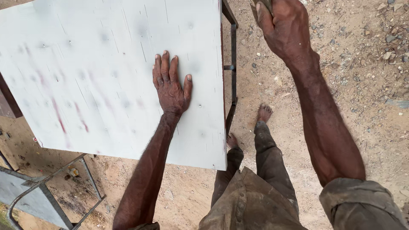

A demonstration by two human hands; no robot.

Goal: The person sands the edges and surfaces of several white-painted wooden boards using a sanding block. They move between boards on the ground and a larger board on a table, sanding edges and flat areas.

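A large white painted board (98, 76) lies flat on a dark metal frame (232, 72). Faint red streaks and small dents mark its surface. My left hand (170, 85) rests palm down on the board near its right edge, fingers spread and holding nothing. My right hand (285, 27) is raised off to the right of the board, over the sandy ground, and is closed around a small brownish object (260, 5) that shows only at the frame's top edge. What that object is I cannot tell.
Sandy ground (362, 85) with pebbles stretches to the right. My bare feet (264, 113) stand beside the frame. A second grey metal stand (47, 187) sits at the lower left, and a dark brown edge (6, 102) shows at the far left.
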